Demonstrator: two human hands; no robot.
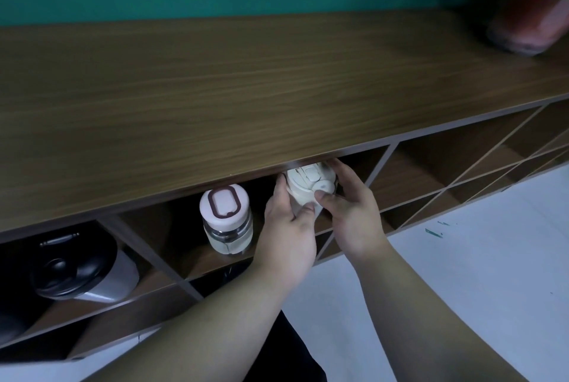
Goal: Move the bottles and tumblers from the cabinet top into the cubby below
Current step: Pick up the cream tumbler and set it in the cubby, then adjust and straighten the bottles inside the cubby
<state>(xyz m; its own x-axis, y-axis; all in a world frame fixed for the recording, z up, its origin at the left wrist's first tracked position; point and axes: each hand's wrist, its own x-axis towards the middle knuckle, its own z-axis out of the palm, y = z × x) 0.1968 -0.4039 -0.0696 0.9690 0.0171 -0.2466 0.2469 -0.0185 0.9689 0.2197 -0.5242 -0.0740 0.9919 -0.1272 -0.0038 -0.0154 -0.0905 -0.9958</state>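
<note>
A cream tumbler (308, 184) with a flip lid sits just under the front edge of the wooden cabinet top (246, 83), inside the middle cubby (160, 237). My left hand (289, 227) grips its left side and my right hand (351, 212) grips its right side, thumb on the lid. A clear bottle (228, 221) with a pink lid stands upright in the same cubby, just left of my left hand. A silver tumbler (89, 264) with a black lid stands in the cubby further left.
A blurred reddish plant pot (532, 21) stands on the cabinet top at the far right. Diagonal-divided cubbies (462, 172) run to the right. The floor (462, 274) below is pale, with small green marks.
</note>
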